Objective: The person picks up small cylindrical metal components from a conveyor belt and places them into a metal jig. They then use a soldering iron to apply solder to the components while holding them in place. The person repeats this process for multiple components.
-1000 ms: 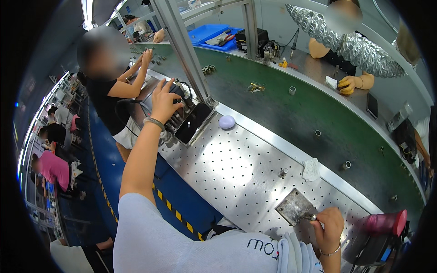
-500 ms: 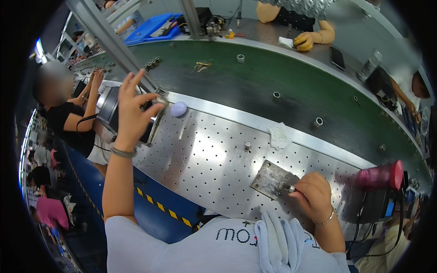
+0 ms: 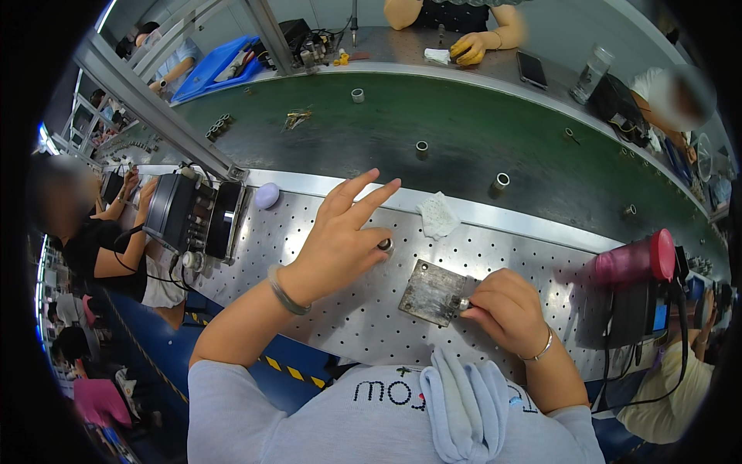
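My left hand is over the middle of the perforated metal table. Its thumb and forefinger close around a small metal cylinder, while the other fingers stretch out. To the right lies a flat, worn square metal plate with holes near its corners. At that plate's right edge, my right hand pinches a small shiny metal fitting; my fingers hide part of it.
Behind the table runs a green belt carrying metal rings. A crumpled white cloth lies by the table's rail, a purple ball-like object farther left. A pink bottle rests at right. Co-workers sit left and across.
My left hand has come down from the raised position at left to the small metal cylinder. The view has shifted slightly; my right hand still holds the fitting at the plate.
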`<action>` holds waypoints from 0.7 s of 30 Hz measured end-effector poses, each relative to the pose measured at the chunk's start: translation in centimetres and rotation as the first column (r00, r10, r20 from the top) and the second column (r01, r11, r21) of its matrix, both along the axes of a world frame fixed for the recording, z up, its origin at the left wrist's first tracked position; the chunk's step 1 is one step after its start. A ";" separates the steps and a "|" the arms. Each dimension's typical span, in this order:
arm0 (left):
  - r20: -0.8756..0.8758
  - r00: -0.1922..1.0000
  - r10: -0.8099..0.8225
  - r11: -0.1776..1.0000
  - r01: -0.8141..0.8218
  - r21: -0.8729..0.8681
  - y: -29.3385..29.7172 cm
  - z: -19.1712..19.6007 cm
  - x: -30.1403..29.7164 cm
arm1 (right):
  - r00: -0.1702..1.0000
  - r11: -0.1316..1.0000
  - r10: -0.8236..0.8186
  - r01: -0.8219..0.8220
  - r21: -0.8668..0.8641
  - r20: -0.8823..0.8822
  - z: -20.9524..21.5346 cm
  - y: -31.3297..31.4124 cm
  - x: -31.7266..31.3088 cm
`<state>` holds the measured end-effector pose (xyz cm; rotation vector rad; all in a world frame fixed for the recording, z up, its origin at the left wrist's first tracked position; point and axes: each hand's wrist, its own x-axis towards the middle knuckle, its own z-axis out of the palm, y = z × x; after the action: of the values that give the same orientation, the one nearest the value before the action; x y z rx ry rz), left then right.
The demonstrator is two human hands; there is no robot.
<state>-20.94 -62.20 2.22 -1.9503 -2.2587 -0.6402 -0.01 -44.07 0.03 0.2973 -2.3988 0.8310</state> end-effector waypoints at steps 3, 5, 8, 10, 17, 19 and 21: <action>-0.005 1.000 -0.011 1.000 0.011 0.022 0.4 -0.6 -0.1 | 1.000 1.000 0.003 -0.003 0.000 -0.014 0.0 0.1 0.0; 0.006 1.000 -0.013 1.000 0.012 0.028 0.5 -0.7 -0.2 | 1.000 1.000 0.004 -0.004 0.008 -0.020 -0.1 0.1 0.0; 0.041 0.999 -0.012 1.000 0.012 0.006 0.5 -0.6 -0.4 | 1.000 1.000 0.001 0.000 0.011 -0.026 -0.2 0.1 0.1; 0.052 0.999 -0.013 1.000 0.014 -0.003 0.6 -0.4 -0.5 | 1.000 1.000 -0.001 0.001 0.012 -0.029 -0.2 0.2 0.1; 0.079 0.989 0.122 0.981 -0.133 0.138 -0.3 3.8 -0.3 | 0.999 1.000 -0.001 0.001 0.006 -0.035 -0.4 0.3 0.1; 0.095 0.983 0.157 0.969 -0.172 0.177 -0.7 3.9 -0.4 | 0.999 1.000 -0.003 0.004 0.012 -0.034 -0.5 0.3 0.1; 0.252 0.948 0.193 0.953 -0.242 0.183 -1.2 3.2 0.0 | 0.999 1.000 -0.009 0.009 0.013 -0.031 -0.5 0.3 0.2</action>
<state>-20.93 -63.36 5.40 -1.5707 -2.3743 -1.0768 0.16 -43.81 -0.51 0.3024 -2.3764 0.8007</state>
